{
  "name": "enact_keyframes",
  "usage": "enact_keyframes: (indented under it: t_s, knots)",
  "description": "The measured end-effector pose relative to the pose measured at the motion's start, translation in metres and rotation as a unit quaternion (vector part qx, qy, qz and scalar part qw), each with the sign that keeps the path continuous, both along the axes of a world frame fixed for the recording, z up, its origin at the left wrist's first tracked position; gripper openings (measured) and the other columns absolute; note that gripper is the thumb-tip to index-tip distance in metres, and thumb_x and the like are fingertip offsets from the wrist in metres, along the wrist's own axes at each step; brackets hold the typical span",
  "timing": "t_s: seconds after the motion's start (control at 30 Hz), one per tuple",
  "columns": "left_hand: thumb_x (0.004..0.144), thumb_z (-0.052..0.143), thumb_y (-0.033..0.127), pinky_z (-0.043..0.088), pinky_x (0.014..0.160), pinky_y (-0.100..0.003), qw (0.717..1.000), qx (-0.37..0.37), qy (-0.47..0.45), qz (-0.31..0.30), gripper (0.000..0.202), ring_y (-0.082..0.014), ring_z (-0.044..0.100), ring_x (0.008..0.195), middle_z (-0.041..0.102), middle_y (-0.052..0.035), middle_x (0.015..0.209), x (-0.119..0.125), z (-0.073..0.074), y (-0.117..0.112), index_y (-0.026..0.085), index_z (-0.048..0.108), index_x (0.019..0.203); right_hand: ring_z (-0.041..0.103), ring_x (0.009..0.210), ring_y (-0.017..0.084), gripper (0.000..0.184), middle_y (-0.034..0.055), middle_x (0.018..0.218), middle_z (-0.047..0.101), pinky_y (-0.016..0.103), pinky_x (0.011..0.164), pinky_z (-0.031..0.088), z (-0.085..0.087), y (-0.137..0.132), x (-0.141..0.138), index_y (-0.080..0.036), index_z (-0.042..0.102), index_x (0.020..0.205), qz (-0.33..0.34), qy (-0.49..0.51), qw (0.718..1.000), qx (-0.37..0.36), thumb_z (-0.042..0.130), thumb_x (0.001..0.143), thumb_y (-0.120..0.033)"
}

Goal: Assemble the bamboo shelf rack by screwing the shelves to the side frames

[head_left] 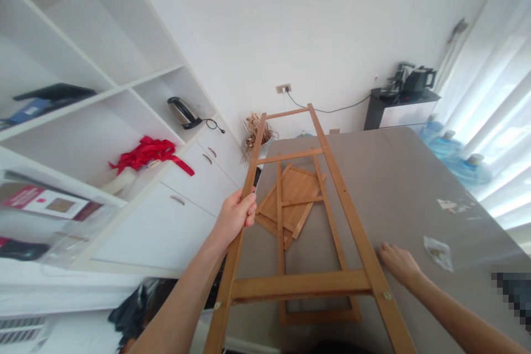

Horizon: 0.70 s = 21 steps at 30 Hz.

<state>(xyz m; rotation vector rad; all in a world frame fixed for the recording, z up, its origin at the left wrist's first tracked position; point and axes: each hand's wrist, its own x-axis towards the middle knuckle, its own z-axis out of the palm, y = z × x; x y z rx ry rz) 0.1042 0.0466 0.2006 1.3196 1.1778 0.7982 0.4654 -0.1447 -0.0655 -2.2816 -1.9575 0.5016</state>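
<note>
A long wooden ladder-like frame (301, 283) is held up at a tilt over the table, with crossbars between its two side rails. My left hand (237, 213) is wrapped around its left rail. Beside the right rail is my right hand (396, 263), low over the tabletop with fingers curled in; whatever they may hold is hidden, and I cannot tell whether they touch the rail. Beneath the raised frame, a smaller wooden frame (301, 201) lies on the table, overlapping a slatted wooden panel (301, 181).
The grey table (373, 171) carries a small clear plastic bag (438, 253) and torn white scraps (454, 206). White shelving (153, 72) on the left holds a kettle (183, 113) and red ribbon (147, 153). Blue water jugs (473, 170) stand beyond the table's right edge.
</note>
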Motion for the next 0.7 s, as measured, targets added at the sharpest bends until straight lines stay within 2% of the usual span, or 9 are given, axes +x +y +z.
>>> enact_keyframes:
  t_s: [0.17,0.23,0.3,0.4,0.47,0.53,0.6,0.7]
  knots:
    - [0.077,0.061,0.035,0.027,0.038,-0.018,1.000,0.004,0.001,-0.008,0.026,-0.0041,0.033,0.034,0.040,0.0117,0.051,-0.002,-0.002,0.001,0.018,0.049,0.092,0.068,0.065,0.023,0.023,0.0108,0.074,0.070,0.029,0.055,0.044,0.011,-0.001,-0.007,-0.017,0.065,0.071,-0.015,0.019,1.000,-0.005,0.048,0.071,-0.002]
    - [0.077,0.061,0.035,0.027,0.038,-0.018,1.000,0.009,-0.002,-0.009,0.026,-0.0043,0.034,0.034,0.039,0.0119,0.051,-0.002,-0.001,0.000,0.018,0.049,0.092,0.067,0.059,0.022,0.021,0.0083,0.064,0.068,0.027,0.051,0.042,0.022,-0.004,-0.007,-0.017,0.062,0.066,-0.024,0.036,0.999,-0.012,0.047,0.074,-0.006]
    - [0.078,0.060,0.035,0.027,0.038,-0.018,1.000,0.017,-0.003,-0.010,0.026,-0.0044,0.034,0.035,0.039,0.0117,0.052,-0.001,0.001,-0.001,0.018,0.049,0.093,0.065,0.056,0.020,0.023,0.0056,0.060,0.067,0.026,0.050,0.042,0.040,-0.009,-0.003,-0.018,0.062,0.068,-0.029,0.058,0.998,-0.016,0.044,0.079,-0.011]
    - [0.078,0.059,0.035,0.027,0.038,-0.019,1.000,0.027,-0.005,-0.008,0.026,-0.0045,0.034,0.035,0.039,0.0114,0.053,-0.001,0.003,-0.002,0.017,0.050,0.094,0.064,0.055,0.017,0.028,0.0020,0.061,0.068,0.025,0.052,0.044,0.088,-0.020,0.003,-0.019,0.065,0.078,-0.025,0.086,0.996,-0.015,0.039,0.088,-0.020]
    - [0.078,0.059,0.034,0.027,0.038,-0.019,0.999,0.032,-0.006,-0.008,0.025,-0.0046,0.034,0.035,0.040,0.0113,0.052,-0.001,0.003,-0.003,0.017,0.050,0.094,0.064,0.057,0.017,0.032,0.0013,0.063,0.067,0.027,0.058,0.048,0.131,-0.030,0.005,-0.020,0.068,0.084,-0.012,0.111,0.994,-0.004,0.038,0.093,-0.029]
    - [0.077,0.058,0.033,0.027,0.038,-0.019,0.999,0.036,-0.004,-0.009,0.024,-0.0048,0.035,0.035,0.040,0.0111,0.052,-0.002,0.003,-0.003,0.016,0.050,0.093,0.065,0.062,0.017,0.034,0.0030,0.075,0.071,0.029,0.063,0.050,0.175,-0.040,0.003,-0.022,0.069,0.098,0.009,0.124,0.992,0.038,0.038,0.095,-0.035]
    - [0.077,0.058,0.031,0.028,0.038,-0.019,0.999,0.036,-0.004,-0.009,0.021,-0.0048,0.036,0.035,0.041,0.0109,0.052,-0.002,0.003,-0.004,0.016,0.050,0.091,0.066,0.063,0.017,0.033,0.0039,0.082,0.072,0.028,0.062,0.053,0.215,-0.051,-0.002,-0.025,0.068,0.107,0.034,0.143,0.989,0.034,0.040,0.095,-0.037]
    - [0.077,0.058,0.030,0.028,0.038,-0.019,0.999,0.034,-0.014,-0.009,0.018,-0.0044,0.036,0.034,0.042,0.0103,0.052,-0.002,0.004,-0.006,0.017,0.050,0.085,0.069,0.065,0.017,0.027,0.0032,0.082,0.074,0.023,0.058,0.056,0.256,-0.063,-0.007,-0.028,0.068,0.110,0.088,0.135,0.985,0.060,0.047,0.093,-0.034]
